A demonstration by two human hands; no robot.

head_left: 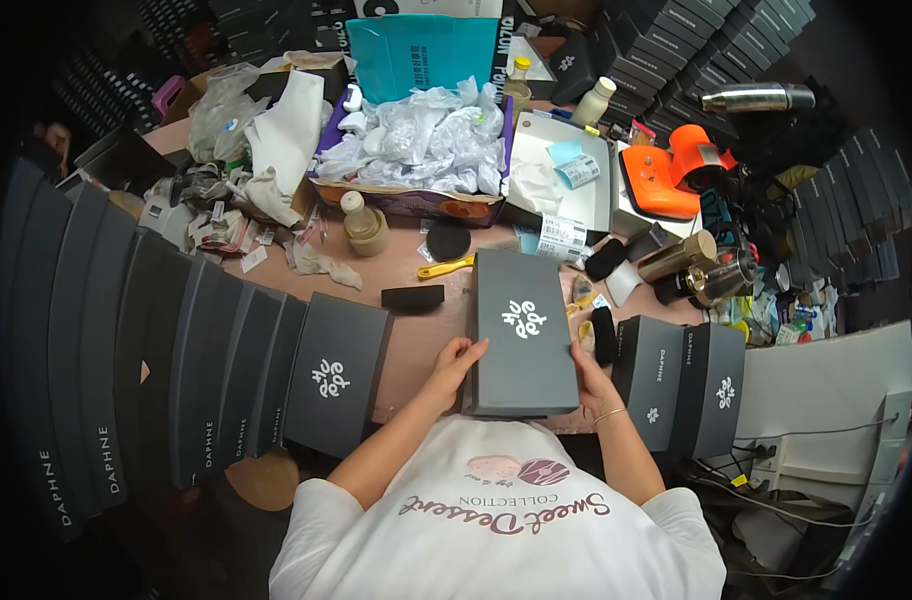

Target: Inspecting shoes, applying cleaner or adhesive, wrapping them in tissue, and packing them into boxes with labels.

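Note:
A closed dark grey box (pixel 521 330) with a white emblem on its lid lies lengthways on the pinkish table (pixel 426 335) right in front of me. My left hand (pixel 454 365) presses against its near left side. My right hand (pixel 588 372) holds its near right side, with a thin bracelet on the wrist. Both hands grip the box between them.
A row of matching dark boxes (pixel 176 360) leans to my left, and two more (pixel 681 385) stand to the right. Beyond are a carton of crumpled white tissue paper (pixel 421 140), an orange tape dispenser (pixel 676 165), bottles, metal flasks, a yellow cutter (pixel 446 267) and stacks of boxes.

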